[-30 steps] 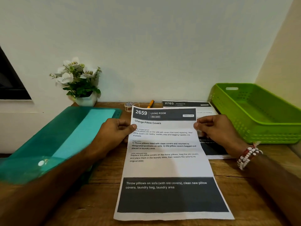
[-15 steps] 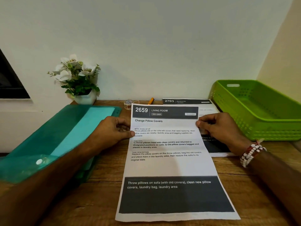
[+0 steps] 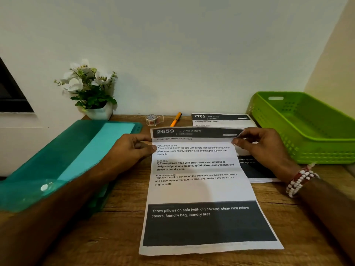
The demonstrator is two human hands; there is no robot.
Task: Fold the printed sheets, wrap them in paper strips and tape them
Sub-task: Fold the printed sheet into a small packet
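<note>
Pinching the far corners of the white printed paper sheet [image 3: 199, 189], the left hand [image 3: 132, 148] at 10 o'clock and right hand [image 3: 263, 148] at 2 o'clock held its top edge raised; seemingly thin, floppy, crease-prone, it lay centred on the brown wooden table [image 3: 123, 237], best gripped by corners

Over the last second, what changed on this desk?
The left hand and right hand have raised the top of sheet 2659, bending its header toward the person. Both still pinch its side edges. Its lower part, sheet 2703, tape roll, pen and green basket stayed put.
</note>
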